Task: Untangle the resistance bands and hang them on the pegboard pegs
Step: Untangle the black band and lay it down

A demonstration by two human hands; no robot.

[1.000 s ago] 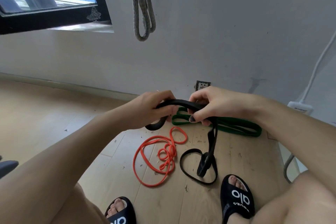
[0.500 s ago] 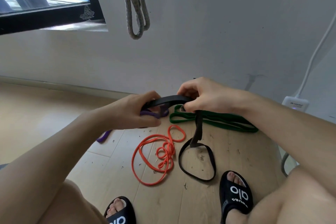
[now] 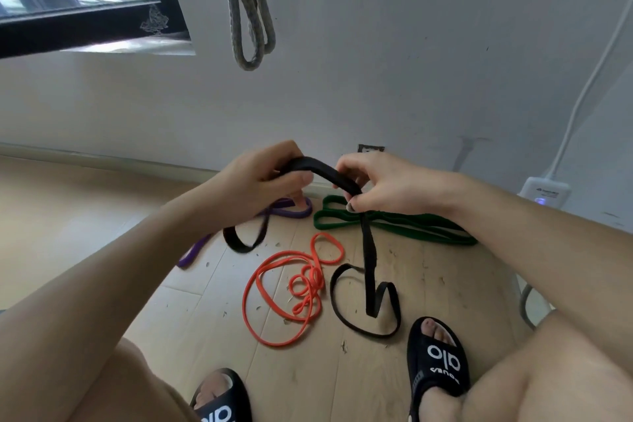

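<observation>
Both hands hold a black resistance band above the wooden floor. My left hand grips one end of its arched top, and my right hand pinches the other. From the right hand the band hangs down and loops on the floor; a shorter black loop droops below the left hand. An orange band lies twisted on the floor between my feet. A green band lies folded near the wall, under my right hand. A purple band lies partly hidden behind my left hand. A grey-green band hangs on the wall above; its peg is out of view.
My feet in black slides rest at the bottom, and my knees fill both lower corners. A white power strip with a cable sits at the right wall. A wall socket is behind my hands. A black-framed window is upper left.
The hands moved slightly apart and the black band now arches between them. A black loop has dropped below the left hand, and the tangle on the floor has loosened.
</observation>
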